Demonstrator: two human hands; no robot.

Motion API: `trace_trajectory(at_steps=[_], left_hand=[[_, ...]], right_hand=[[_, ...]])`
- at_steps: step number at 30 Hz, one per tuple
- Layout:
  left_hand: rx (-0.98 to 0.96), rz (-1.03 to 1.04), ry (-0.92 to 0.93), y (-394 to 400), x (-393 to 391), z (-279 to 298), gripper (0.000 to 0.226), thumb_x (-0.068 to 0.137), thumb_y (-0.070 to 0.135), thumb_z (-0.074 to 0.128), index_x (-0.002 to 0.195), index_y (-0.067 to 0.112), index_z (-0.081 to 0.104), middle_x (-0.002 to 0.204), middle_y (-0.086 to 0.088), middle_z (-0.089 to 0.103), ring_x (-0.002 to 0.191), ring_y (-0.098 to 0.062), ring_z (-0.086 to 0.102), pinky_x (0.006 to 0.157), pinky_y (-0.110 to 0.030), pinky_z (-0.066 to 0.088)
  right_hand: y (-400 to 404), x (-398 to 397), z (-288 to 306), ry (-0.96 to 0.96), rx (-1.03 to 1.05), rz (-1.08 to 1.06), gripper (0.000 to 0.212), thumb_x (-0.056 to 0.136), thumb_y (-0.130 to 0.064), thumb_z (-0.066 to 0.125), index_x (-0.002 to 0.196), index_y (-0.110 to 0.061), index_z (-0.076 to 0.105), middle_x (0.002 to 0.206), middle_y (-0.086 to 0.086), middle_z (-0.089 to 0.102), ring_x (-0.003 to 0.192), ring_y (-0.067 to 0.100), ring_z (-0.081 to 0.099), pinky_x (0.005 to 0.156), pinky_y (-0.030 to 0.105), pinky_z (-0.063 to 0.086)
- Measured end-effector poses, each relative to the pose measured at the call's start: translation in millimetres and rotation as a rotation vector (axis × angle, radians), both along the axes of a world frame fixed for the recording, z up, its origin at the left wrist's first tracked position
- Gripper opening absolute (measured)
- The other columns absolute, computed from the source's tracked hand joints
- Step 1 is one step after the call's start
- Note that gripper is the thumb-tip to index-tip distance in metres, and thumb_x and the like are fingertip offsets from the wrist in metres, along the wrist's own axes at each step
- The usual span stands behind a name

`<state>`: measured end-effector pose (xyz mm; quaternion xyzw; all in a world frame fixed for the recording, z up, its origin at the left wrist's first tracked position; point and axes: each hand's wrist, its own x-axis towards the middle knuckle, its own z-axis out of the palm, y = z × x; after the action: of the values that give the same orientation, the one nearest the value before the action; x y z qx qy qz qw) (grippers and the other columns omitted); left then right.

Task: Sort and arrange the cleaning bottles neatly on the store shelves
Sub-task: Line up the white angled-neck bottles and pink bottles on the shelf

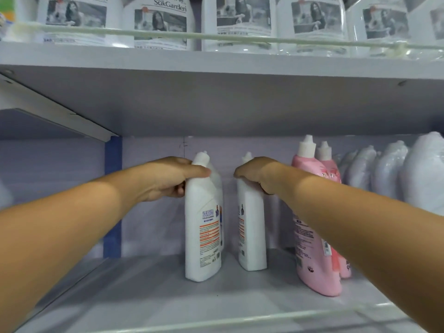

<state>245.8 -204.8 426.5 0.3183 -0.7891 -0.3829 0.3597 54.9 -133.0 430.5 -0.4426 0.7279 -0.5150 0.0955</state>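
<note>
White bottles, both upright on the lower shelf (153,280): my left hand (168,179) grips the left white bottle (203,227) at the neck, my right hand (257,175) grips the right white bottle (252,231) likewise. Risk: top-heavy necks, so a tilt could knock the pink bottles (314,248) just beside the right one.

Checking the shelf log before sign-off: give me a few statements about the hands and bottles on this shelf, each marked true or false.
1. The left hand holds a white bottle near its neck. True.
2. The right hand holds a pink bottle. False: it holds the other white bottle; the pink bottles stand untouched to its right.
3. Both white bottles stand upright on the lower shelf. True.
4. The two white bottles touch each other. False: a gap shows between them.
5. The upper shelf carries large labelled bottles. True.
</note>
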Motion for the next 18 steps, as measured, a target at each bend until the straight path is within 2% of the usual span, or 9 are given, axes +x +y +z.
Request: trace_trajectory(at_steps=[4, 6, 8, 10, 11, 12, 15, 16, 18], left_hand=[[-0.056, 0.088, 0.062, 0, -12, -10, 0.019, 0.091, 0.032, 0.07, 0.101, 0.017, 0.061, 0.067, 0.003, 0.057, 0.042, -0.007, 0.043, 0.044, -0.019, 0.034], [-0.054, 0.102, 0.076, 1, -14, -11, 0.026, 0.09, 0.041, 0.071, 0.101, 0.02, 0.061, 0.072, 0.003, 0.06, 0.051, -0.008, 0.049, 0.046, -0.018, 0.041], [-0.069, 0.093, 0.007, 2, -13, -9, 0.035, 0.09, 0.054, 0.068, 0.1, 0.02, 0.061, 0.076, 0.001, 0.06, 0.06, -0.013, 0.052, 0.054, -0.021, 0.047], [-0.131, 0.1, -0.131, 1, -7, -3, 0.042, 0.088, 0.057, 0.066, 0.103, 0.018, 0.065, 0.087, -0.004, 0.067, 0.075, -0.019, 0.057, 0.067, -0.028, 0.048], [-0.15, 0.09, -0.175, 0, -3, 1, 0.045, 0.083, 0.054, 0.066, 0.107, 0.016, 0.069, 0.098, -0.006, 0.072, 0.086, -0.023, 0.062, 0.075, -0.031, 0.05], [-0.133, 0.038, -0.188, -3, 1, 6, 0.045, 0.081, 0.046, 0.066, 0.113, 0.014, 0.07, 0.108, -0.007, 0.074, 0.1, -0.025, 0.066, 0.086, -0.033, 0.052], [0.035, -0.26, -0.22, -7, 15, 16, 0.034, 0.095, 0.018, 0.066, 0.127, 0.008, 0.066, 0.127, -0.006, 0.072, 0.124, -0.021, 0.064, 0.107, -0.035, 0.048], [0.048, -0.323, -0.259, -9, 18, 17, 0.039, 0.093, 0.018, 0.068, 0.131, 0.01, 0.065, 0.131, -0.002, 0.071, 0.126, -0.016, 0.063, 0.108, -0.035, 0.047], [0.01, -0.326, -0.31, -13, 19, 16, 0.05, 0.084, 0.027, 0.074, 0.132, 0.018, 0.064, 0.132, 0.005, 0.07, 0.127, -0.01, 0.061, 0.104, -0.037, 0.052]], right_hand=[[-9, -7, 3, 0.211, 0.078, -0.128, 0.029, 0.09, -0.017, 0.065, 0.117, -0.009, 0.061, 0.117, 0.016, 0.069, 0.096, 0.032, 0.07, 0.088, 0.039, 0.06], [-11, -11, 3, 0.251, 0.063, -0.107, 0.014, 0.092, -0.017, 0.064, 0.105, -0.015, 0.06, 0.117, 0.014, 0.068, 0.092, 0.029, 0.064, 0.092, 0.042, 0.059], [-11, -11, 6, 0.241, 0.075, -0.053, 0.008, 0.095, -0.016, 0.062, 0.1, -0.012, 0.058, 0.111, 0.016, 0.065, 0.089, 0.028, 0.06, 0.093, 0.045, 0.058], [-9, -12, 10, 0.246, 0.168, -0.017, 0.027, 0.099, -0.013, 0.056, 0.126, -0.011, 0.058, 0.11, 0.018, 0.066, 0.09, 0.03, 0.066, 0.09, 0.046, 0.06], [-7, -11, 12, 0.23, 0.22, -0.018, 0.035, 0.102, -0.015, 0.054, 0.136, -0.011, 0.053, 0.106, 0.019, 0.067, 0.089, 0.031, 0.068, 0.088, 0.046, 0.061], [-6, -13, 14, 0.201, 0.246, -0.018, 0.036, 0.103, -0.019, 0.053, 0.137, -0.008, 0.052, 0.1, 0.018, 0.065, 0.084, 0.031, 0.067, 0.083, 0.046, 0.063], [-6, -21, 18, 0.14, 0.258, 0.019, 0.038, 0.102, -0.026, 0.058, 0.13, -0.001, 0.051, 0.091, 0.017, 0.057, 0.074, 0.03, 0.061, 0.062, 0.044, 0.064], [-6, -22, 18, 0.133, 0.254, 0.029, 0.04, 0.102, -0.026, 0.059, 0.131, 0.001, 0.05, 0.089, 0.017, 0.056, 0.072, 0.03, 0.061, 0.062, 0.044, 0.064], [-8, -22, 15, 0.146, 0.263, 0.027, 0.048, 0.103, -0.028, 0.058, 0.135, 0.005, 0.048, 0.081, 0.018, 0.057, 0.066, 0.029, 0.061, 0.079, 0.046, 0.063]])
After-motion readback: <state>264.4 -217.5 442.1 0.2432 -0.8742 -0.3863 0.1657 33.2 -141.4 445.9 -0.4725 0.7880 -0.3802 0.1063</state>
